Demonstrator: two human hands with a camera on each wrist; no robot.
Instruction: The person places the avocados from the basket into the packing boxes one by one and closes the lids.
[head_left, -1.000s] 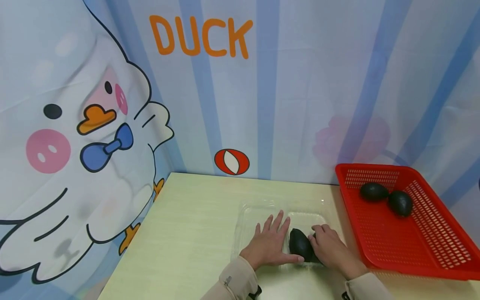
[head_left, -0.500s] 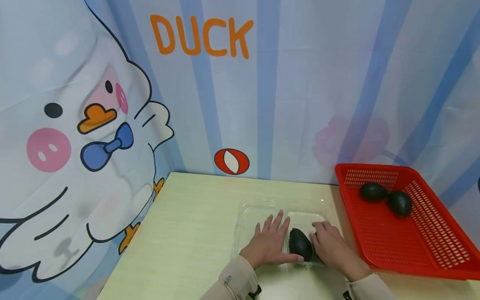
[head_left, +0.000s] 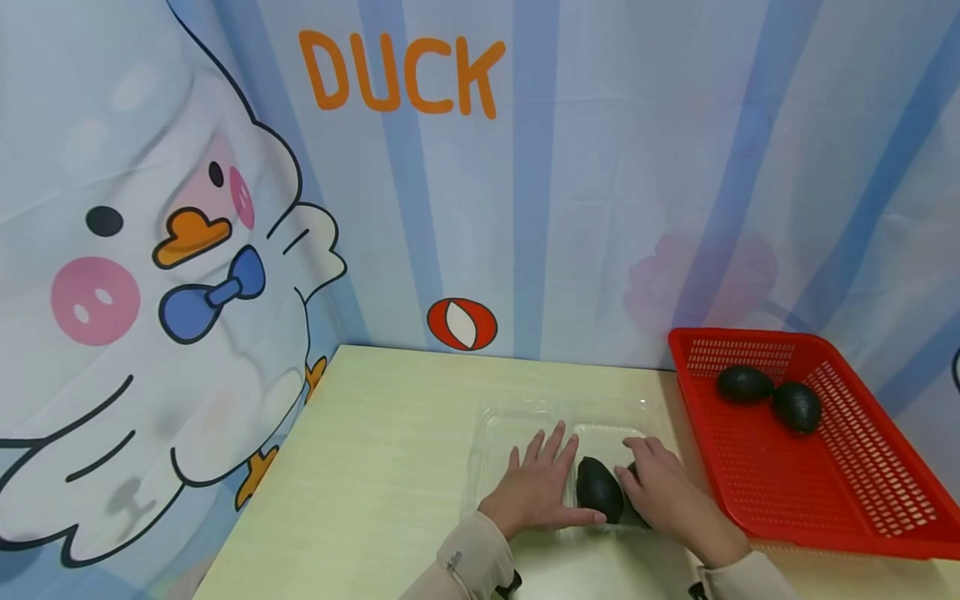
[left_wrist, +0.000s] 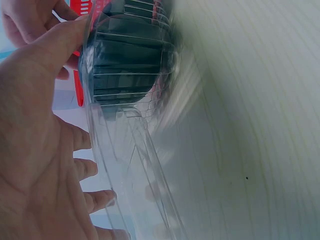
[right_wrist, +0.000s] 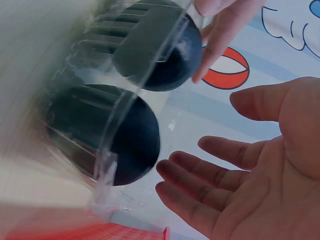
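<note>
Two dark avocados lie side by side in the right half of a clear plastic clamshell box on the table. The left avocado shows fully in the head view; the right avocado is mostly hidden there under my right hand. My left hand is spread over the box's left half, fingers straight, its thumb at the box's near rim beside the left avocado. My right hand hovers just beside the right avocado. In the right wrist view its fingers are extended and apart, with nothing held.
A red perforated plastic basket stands to the right of the box, with two more avocados near its back. Behind the pale wooden table hangs a blue striped curtain with a duck print.
My right hand has shifted slightly up and forward, its fingers loosening from the right avocado. My left hand, the box and the left avocado stay in place.
</note>
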